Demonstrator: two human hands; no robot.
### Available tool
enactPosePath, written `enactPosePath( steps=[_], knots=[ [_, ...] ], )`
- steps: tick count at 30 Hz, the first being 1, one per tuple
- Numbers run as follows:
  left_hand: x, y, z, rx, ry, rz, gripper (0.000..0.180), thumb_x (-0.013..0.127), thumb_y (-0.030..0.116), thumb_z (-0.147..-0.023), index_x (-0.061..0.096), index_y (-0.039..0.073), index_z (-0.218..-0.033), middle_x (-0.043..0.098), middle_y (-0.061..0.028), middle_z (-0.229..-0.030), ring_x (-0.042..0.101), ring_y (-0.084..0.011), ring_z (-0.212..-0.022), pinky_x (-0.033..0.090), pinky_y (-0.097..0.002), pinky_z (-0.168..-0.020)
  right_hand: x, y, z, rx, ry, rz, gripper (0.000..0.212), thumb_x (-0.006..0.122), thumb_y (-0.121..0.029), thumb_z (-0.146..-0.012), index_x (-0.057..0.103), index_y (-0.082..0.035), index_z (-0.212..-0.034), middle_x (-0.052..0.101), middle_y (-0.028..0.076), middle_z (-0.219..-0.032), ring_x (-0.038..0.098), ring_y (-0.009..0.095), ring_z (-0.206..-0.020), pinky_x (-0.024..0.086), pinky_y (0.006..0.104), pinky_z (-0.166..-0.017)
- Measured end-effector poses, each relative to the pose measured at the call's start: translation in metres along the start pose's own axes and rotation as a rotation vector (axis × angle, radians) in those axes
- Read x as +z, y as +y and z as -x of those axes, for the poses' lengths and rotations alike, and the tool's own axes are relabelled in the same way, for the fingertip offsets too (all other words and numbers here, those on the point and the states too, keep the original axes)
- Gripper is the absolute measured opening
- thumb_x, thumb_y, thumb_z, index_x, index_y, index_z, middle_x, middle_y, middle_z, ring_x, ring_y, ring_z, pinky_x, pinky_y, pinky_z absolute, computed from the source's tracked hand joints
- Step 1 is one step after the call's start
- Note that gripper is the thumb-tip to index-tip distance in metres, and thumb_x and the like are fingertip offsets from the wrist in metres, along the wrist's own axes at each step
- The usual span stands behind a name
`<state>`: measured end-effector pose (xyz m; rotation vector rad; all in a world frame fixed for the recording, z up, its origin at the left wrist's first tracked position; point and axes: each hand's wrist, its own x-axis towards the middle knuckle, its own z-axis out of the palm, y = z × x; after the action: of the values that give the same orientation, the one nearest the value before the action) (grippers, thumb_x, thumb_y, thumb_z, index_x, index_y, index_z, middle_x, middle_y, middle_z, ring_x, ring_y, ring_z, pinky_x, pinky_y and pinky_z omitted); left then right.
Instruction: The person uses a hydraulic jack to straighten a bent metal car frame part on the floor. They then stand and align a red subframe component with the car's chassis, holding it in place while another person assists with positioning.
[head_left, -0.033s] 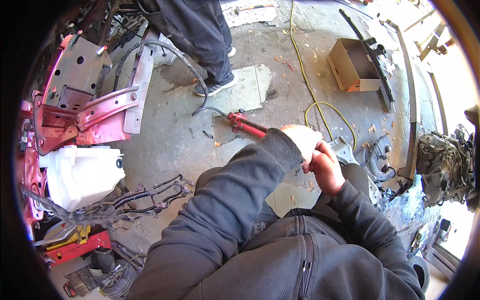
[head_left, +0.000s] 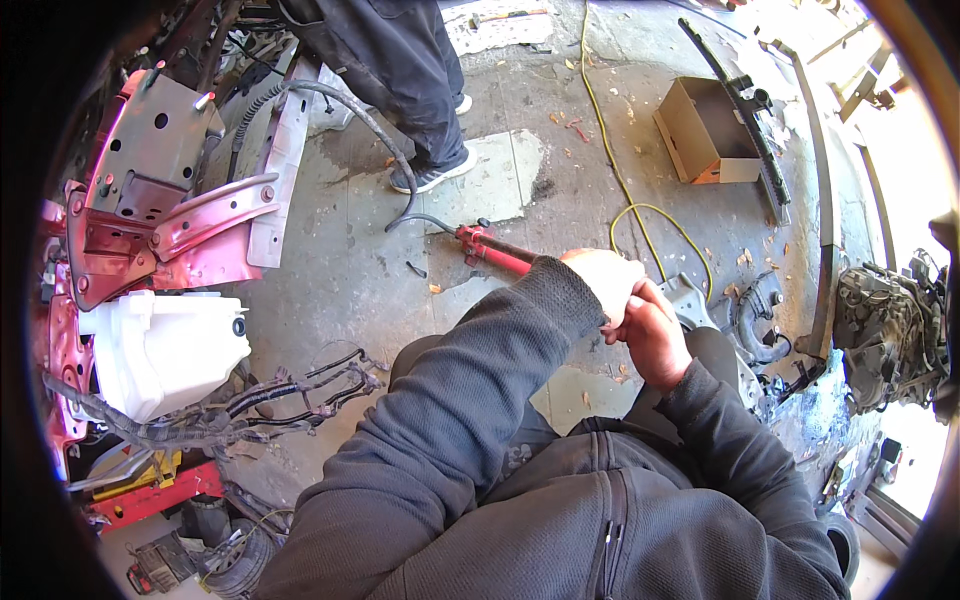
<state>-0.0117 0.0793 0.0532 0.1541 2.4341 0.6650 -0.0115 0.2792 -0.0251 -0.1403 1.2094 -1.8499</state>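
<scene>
My left hand [head_left: 603, 282] and my right hand [head_left: 657, 338] meet in front of my body, touching, both with curled fingers. Whatever lies between them is hidden. A long red tool [head_left: 498, 252], like a hydraulic hand pump, points toward my hands and passes out of sight behind my left sleeve. I cannot tell whether either hand touches it. From its far end a grey hose [head_left: 395, 155] loops up and left to the vehicle front. Past my right hand, a grey metal part [head_left: 686, 300] shows partly.
To the left stands a stripped red vehicle front [head_left: 215, 235] with a white plastic tank [head_left: 170, 350] and a loose wiring harness [head_left: 300, 392]. Another person's legs [head_left: 410, 90] are ahead. A yellow cord [head_left: 605, 140], a cardboard box [head_left: 700, 140] and a black hose [head_left: 755, 318] lie rightward.
</scene>
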Motion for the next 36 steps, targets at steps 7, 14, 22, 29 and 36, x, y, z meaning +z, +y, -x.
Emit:
enactPosePath(
  steps=[7, 14, 22, 29, 36],
  knots=[
    [-0.003, -0.002, 0.002, 0.028, 0.06, -0.066, 0.029, 0.08, 0.024, -0.092, 0.084, 0.006, -0.114, 0.085, -0.018, -0.11, 0.083, -0.0335, -0.11, 0.064, -0.048, -0.098, -0.024, 0.015, -0.015, -0.028, -0.044, -0.037, 0.03, 0.054, -0.032, -0.118, 0.066, -0.009, -0.133, 0.072, 0.004, -0.109, 0.07, 0.016, -0.095, 0.057, 0.0334, -0.082],
    [0.014, -0.005, 0.0, 0.051, 0.013, -0.041, 0.035, 0.079, 0.027, -0.091, 0.076, 0.006, -0.118, 0.082, -0.0188, -0.117, 0.078, -0.0392, -0.117, 0.061, -0.0526, -0.103, -0.095, 0.078, -0.016, 0.319, 0.06, 1.443, 0.044, 0.074, -0.039, -0.106, 0.073, 0.002, -0.122, 0.081, 0.023, -0.105, 0.079, 0.039, -0.098, 0.062, 0.0484, -0.089],
    [0.024, -0.008, -0.005, 0.049, 0.058, -0.019, 0.036, 0.078, 0.027, -0.091, 0.074, 0.005, -0.119, 0.081, -0.0199, -0.115, 0.078, -0.0401, -0.116, 0.061, -0.0532, -0.102, -0.098, 0.116, -0.008, 0.328, -0.284, 1.473, 0.044, 0.078, -0.033, -0.098, 0.076, 0.001, -0.125, 0.08, 0.03, -0.118, 0.076, 0.048, -0.117, 0.059, 0.0538, -0.104],
    [0.018, -0.01, 0.004, 0.072, -0.001, -0.002, 0.038, 0.078, 0.029, -0.091, 0.073, 0.005, -0.12, 0.08, -0.0201, -0.116, 0.077, -0.0402, -0.115, 0.06, -0.0524, -0.101, -0.104, 0.113, -0.016, 0.361, -0.134, 1.387, 0.047, 0.077, -0.035, -0.098, 0.078, 0.002, -0.127, 0.08, 0.031, -0.121, 0.076, 0.048, -0.119, 0.059, 0.0526, -0.107],
    [0.012, -0.007, 0.006, 0.056, -0.04, 0.006, 0.04, 0.077, 0.03, -0.092, 0.073, 0.005, -0.123, 0.08, -0.0205, -0.118, 0.077, -0.0395, -0.117, 0.06, -0.0514, -0.102, -0.108, 0.113, -0.011, 0.332, -0.136, 1.399, 0.043, 0.074, -0.031, -0.098, 0.076, 0.002, -0.125, 0.079, 0.032, -0.12, 0.076, 0.048, -0.119, 0.059, 0.0528, -0.107]
  ],
)
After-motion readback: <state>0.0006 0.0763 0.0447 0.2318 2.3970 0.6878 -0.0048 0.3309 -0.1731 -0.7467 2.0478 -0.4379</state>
